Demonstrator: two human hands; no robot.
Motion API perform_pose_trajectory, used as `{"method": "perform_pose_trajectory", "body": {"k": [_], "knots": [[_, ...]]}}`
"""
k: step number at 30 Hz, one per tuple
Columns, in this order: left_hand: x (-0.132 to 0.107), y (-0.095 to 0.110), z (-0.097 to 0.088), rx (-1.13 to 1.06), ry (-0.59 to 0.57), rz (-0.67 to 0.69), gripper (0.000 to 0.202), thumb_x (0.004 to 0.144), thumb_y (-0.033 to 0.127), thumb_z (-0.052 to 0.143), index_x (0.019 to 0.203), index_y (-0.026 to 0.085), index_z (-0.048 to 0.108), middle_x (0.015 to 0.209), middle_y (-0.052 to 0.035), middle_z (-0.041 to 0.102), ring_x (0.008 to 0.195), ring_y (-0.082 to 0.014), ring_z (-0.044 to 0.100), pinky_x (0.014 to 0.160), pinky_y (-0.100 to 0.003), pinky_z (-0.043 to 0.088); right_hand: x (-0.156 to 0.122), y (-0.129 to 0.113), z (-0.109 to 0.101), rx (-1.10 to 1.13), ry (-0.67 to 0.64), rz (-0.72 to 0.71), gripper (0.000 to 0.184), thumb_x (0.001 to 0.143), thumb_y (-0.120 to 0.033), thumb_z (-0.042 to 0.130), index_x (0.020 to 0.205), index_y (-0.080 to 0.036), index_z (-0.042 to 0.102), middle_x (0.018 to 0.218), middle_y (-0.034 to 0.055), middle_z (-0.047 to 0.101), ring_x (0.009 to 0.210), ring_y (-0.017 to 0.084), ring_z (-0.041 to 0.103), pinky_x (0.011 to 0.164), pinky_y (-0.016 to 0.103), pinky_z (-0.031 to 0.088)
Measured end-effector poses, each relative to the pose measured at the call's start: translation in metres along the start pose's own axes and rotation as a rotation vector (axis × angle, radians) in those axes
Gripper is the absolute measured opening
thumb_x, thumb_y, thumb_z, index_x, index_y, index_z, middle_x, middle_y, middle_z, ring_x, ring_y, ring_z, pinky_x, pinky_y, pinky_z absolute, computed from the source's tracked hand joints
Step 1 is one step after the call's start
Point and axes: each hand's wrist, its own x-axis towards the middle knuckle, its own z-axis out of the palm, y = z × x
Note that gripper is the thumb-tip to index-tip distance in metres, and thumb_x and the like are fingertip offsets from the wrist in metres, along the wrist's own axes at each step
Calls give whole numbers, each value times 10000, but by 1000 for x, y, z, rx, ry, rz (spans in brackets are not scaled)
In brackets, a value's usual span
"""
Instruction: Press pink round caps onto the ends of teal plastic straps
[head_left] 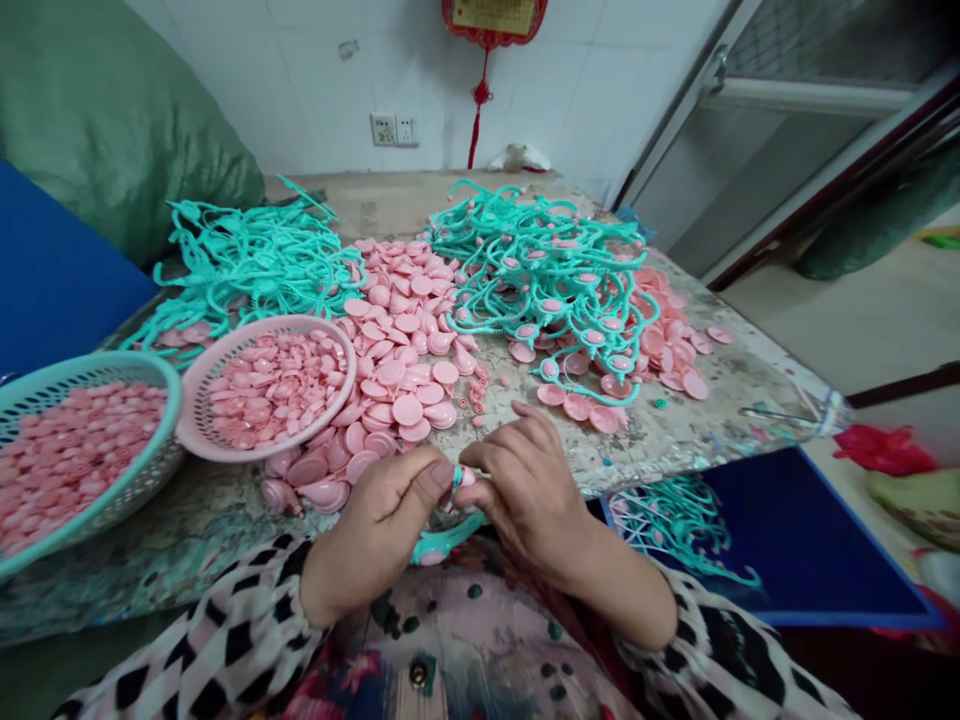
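Observation:
My left hand (382,530) and my right hand (532,500) meet at the table's front edge, both closed. Between their fingertips is the end of a teal plastic tube (439,542) with a small pink part (466,476) at it. It looks like a toy stethoscope. The tube's curve hangs below my hands, with a pink oval piece on it; my fingers cover much of the joint. Just beyond my hands lie small pink rings (477,390) and a heap of glossy pink discs (405,375).
Teal tubes (255,265) are heaped at the back left, and tubes with pink ovals (551,265) at the back right. A pink basket (337,405) and a teal basket (169,400) hold small pink parts. A blue bin (795,540) with teal tubes stands below right.

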Motion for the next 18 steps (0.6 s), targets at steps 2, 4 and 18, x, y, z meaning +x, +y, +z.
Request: {"method": "perform_pose_trajectory", "body": {"k": [2,4,18], "knots": [[0,2,1,-36,17,-14,372,964,396,334,658,188,380,613,44,346,546,-96,326,511,-236,278,0,-2,0,-96,82,0,104,929,-268,483,896,-207,560,756,33,610,771,198,494,991,467,310],[1,4,1,-46,30,-20,370,960,403,342,660,188,380,613,43,342,541,-94,319,501,-232,277,-2,-4,1,-156,97,-17,73,917,-250,500,901,-215,562,738,25,610,759,197,491,992,456,311],[5,12,2,28,28,35,355,969,361,337,669,186,409,613,41,372,572,-101,352,537,-237,291,1,-7,-2,-204,71,-19,115,882,-201,450,896,-226,562,720,29,573,737,208,454,972,466,287]]}}
